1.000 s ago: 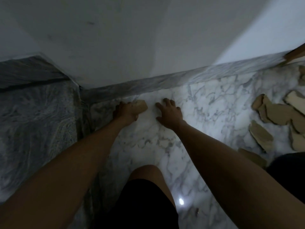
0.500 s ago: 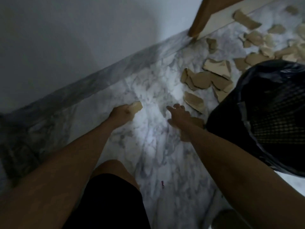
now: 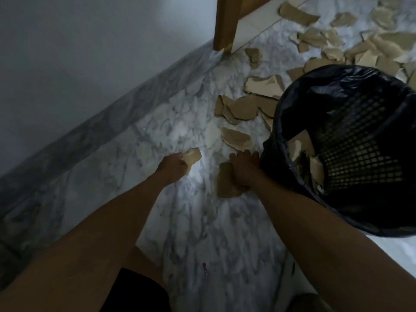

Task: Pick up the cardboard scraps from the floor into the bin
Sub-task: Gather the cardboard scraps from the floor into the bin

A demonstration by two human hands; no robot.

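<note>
Now the bin (image 3: 351, 154) has come into view just beside the right hand (image 3: 244, 168), which grips a cardboard scrap (image 3: 226, 181); the left hand (image 3: 174, 164) pinches a smaller scrap (image 3: 192, 156). Both look ready to drop in; many scraps (image 3: 243, 106) remain on the floor (image 3: 202, 221).

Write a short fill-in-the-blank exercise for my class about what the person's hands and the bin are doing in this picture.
1. The left hand holds a ____ scrap.
2. The bin is lined with a black ____.
3. The right hand is over a scrap lying on the ____ floor.

Missing words: cardboard; bag; marble
</note>
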